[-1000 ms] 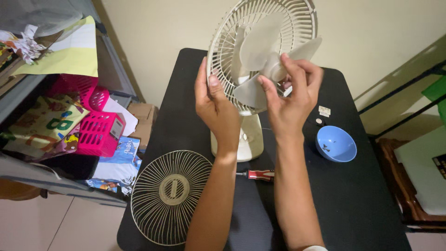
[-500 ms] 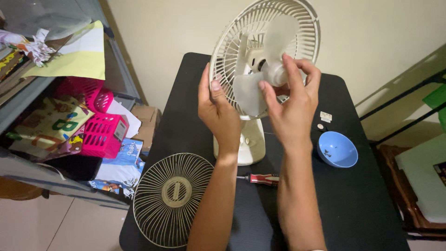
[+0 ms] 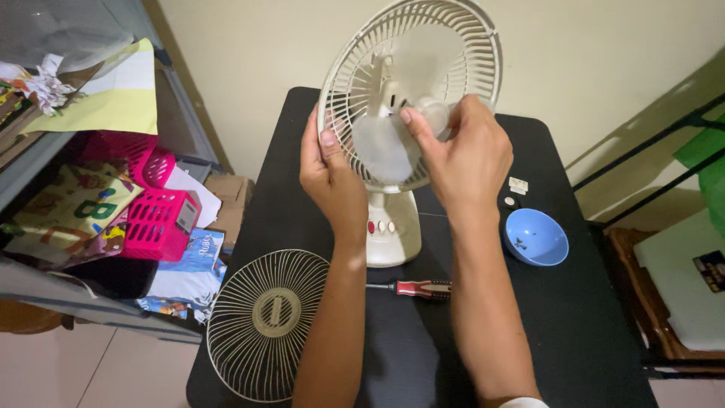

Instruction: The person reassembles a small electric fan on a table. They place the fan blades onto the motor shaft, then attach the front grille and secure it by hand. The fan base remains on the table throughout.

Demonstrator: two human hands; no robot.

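Table fan (image 3: 393, 227) at the counter's (image 3: 574, 325) centre: left hand (image 3: 326, 175) grips the rear guard (image 3: 343, 83); right hand (image 3: 461, 155) pinches the blade hub (image 3: 432, 113). Brace the guard firmly; keep the hub pull straight along the shaft.

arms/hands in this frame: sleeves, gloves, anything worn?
Both forearms are bare, with no gloves, and no rings or watch show. The left hand and right hand have short, unpainted nails. The only clothing in view is a sliver of white fabric, perhaps a sleeve edge, at the bottom of the right arm.
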